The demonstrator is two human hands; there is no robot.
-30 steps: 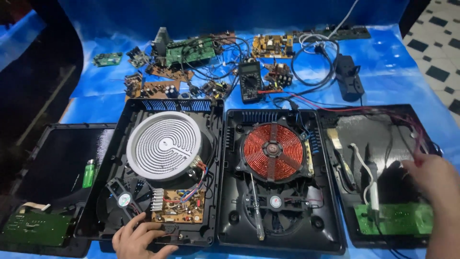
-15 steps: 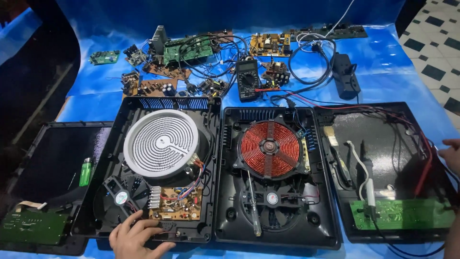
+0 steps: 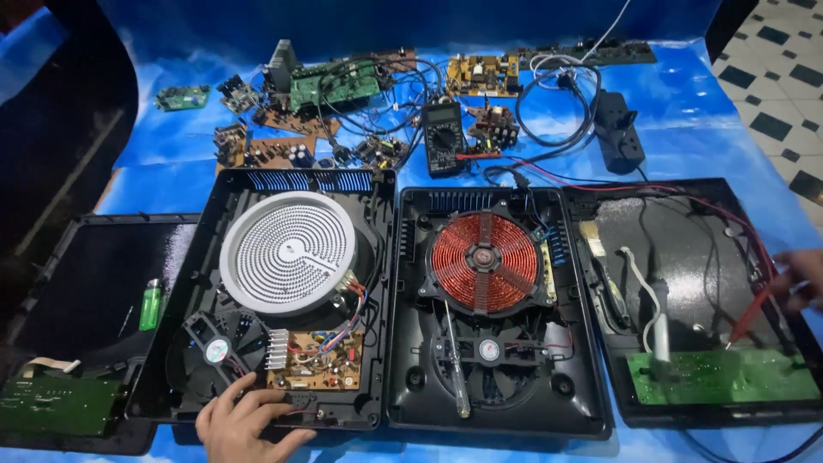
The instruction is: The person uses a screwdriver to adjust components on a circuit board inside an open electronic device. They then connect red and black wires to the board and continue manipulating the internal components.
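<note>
My left hand [image 3: 244,424] rests, fingers spread, on the opened cooker base [image 3: 296,296], my right hand [image 3: 801,279] pinches a red probe [image 3: 754,313]; a slip risks shorting the green board [image 3: 724,377].

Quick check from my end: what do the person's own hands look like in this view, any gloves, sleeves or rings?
Both are bare. The left hand shows no glove, ring or watch, and no sleeve enters the frame. The right hand is cut off by the picture's edge; its visible fingers are ungloved, with no sleeve in view.
</note>
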